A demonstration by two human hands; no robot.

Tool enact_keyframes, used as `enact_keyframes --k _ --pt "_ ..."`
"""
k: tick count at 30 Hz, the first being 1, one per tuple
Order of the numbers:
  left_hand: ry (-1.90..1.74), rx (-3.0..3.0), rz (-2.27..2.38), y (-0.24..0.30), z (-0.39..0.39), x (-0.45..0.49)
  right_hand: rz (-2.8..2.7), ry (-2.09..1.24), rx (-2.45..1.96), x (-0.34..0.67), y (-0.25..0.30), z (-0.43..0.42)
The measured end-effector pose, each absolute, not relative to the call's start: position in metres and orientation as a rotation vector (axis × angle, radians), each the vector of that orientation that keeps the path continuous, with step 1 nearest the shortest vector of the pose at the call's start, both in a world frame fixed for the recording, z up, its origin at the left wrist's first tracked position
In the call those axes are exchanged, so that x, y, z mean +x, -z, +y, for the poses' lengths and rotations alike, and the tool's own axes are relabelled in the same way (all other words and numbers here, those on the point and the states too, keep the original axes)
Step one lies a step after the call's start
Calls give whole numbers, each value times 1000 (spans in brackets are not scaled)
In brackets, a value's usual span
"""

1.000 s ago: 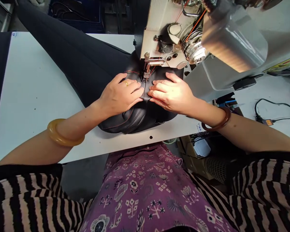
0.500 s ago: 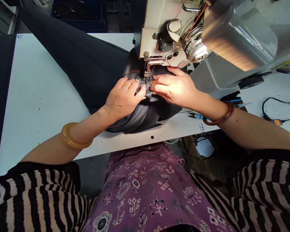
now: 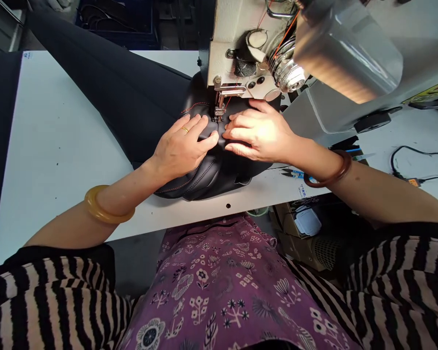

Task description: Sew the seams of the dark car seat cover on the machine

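A black leather piece with red stitching lies bunched under the presser foot of a sewing machine. My left hand, wearing a gold ring, lies flat on the leather just left of the seam, fingers stretched toward the foot. On the other side of the seam my right hand presses flat, its fingertips close to the needle. The two hands nearly touch at the seam. Neither hand grips anything.
More black material trails back and to the left across the white table. Blue-handled thread snips lie under my right forearm. A black cable lies at the right. Boxes stand under the table.
Both hands have slid forward with the leather toward the presser foot and drawn closer together. The leather bundle has shifted slightly away from the table's front edge.
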State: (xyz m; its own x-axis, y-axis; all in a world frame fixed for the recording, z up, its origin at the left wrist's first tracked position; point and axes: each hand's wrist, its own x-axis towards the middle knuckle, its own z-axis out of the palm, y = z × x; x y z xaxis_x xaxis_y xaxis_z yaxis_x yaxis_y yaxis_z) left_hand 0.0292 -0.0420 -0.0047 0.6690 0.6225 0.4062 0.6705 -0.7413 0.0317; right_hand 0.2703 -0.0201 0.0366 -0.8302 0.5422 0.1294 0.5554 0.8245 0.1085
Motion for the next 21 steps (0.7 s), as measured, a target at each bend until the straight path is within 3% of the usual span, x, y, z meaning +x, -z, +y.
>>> enact_keyframes --k 21 --pt "651 -2815 -1121 7 -40 22 -2791 38 -850 281 -24 -13"
